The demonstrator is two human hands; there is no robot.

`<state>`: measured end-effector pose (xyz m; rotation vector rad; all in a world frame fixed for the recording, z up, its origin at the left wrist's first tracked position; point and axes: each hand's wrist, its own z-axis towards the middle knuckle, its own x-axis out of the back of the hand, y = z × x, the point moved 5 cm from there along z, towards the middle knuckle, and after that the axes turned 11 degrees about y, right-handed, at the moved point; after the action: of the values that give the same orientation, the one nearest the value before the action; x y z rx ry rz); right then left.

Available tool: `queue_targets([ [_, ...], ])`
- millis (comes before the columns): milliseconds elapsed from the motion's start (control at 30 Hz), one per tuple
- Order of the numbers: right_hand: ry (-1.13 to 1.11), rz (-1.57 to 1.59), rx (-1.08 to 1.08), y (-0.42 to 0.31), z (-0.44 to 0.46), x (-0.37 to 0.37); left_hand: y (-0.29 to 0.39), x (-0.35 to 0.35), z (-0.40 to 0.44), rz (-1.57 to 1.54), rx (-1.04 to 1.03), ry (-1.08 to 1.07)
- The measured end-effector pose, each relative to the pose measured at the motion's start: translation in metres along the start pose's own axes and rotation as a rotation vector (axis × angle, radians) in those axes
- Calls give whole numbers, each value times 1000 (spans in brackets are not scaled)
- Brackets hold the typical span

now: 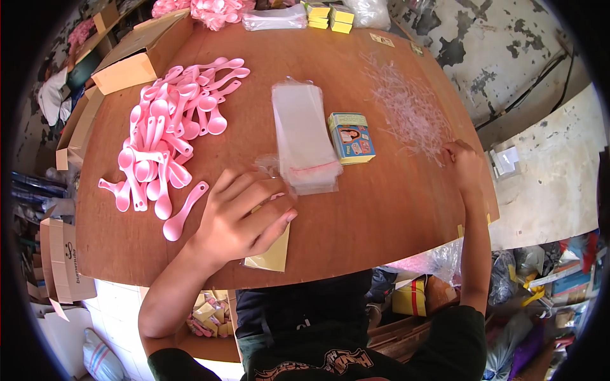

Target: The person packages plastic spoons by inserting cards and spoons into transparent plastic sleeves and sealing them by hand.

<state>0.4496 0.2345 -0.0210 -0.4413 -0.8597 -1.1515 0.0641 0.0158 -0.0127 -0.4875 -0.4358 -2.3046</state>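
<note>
My left hand [244, 216] is curled over a yellow card [270, 255] near the front edge of the table. The card shows below the palm and between thumb and fingers; the grip itself is partly hidden. Crumpled clear film [268, 165] sticks out just beyond the fingertips. At the table's right edge my right hand [464, 164] has its fingers closed, beside a heap of thin clear plastic strips [413, 111]. What it pinches, if anything, is too small to make out. A stack of clear plastic bags [298, 127] lies mid-table, next to a stack of printed cards [352, 138].
Pink plastic spoons [165, 127] are heaped on the left, with one spoon [185, 213] close to my left wrist. A cardboard box [143, 47] stands at the back left. Along the far edge are more bags [274, 18] and yellow card stacks [330, 16].
</note>
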Motion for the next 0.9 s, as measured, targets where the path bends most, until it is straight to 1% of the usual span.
queue_targets([
  [267,17,10,1,7,3,-12,1,1,1,-12,-1,0],
  [333,-53,-8,48,6,4,-11,2,1,1,-11,-6,-2],
  [367,-54,-7,53,5,5,-6,2,2,0,-5,-5,1],
  [433,-153,83,48,3,2,6,1,1,-1,-1,-3,4],
  [467,-154,82,49,1,3,12,2,1,0,0,-16,8],
  [533,-50,219,-2,-7,7,30,2,1,0,-1,-27,12],
  [567,-51,219,-2,-14,8,37,1,2,0,11,-2,22],
  [633,-5,304,-124,-31,14,51,0,3,2,29,29,28],
  [667,-9,312,-121,-45,15,56,-4,4,4,59,95,43],
  [700,-17,469,-137,-63,15,60,-8,6,5,91,160,56],
  [733,-24,627,-155,-81,13,63,-11,6,4,100,164,47],
  [767,-28,640,-157,-100,12,67,-17,5,1,145,234,6],
  [800,-107,737,-75,-125,11,68,-24,3,-3,191,302,-33],
  [833,-184,831,11,-149,9,68,-30,1,-7,204,325,-64],
  [867,-274,882,20,-168,8,64,-32,1,-9,214,323,-67],
  [900,-363,931,31,-186,6,61,-38,-1,-13,224,389,-94],
])
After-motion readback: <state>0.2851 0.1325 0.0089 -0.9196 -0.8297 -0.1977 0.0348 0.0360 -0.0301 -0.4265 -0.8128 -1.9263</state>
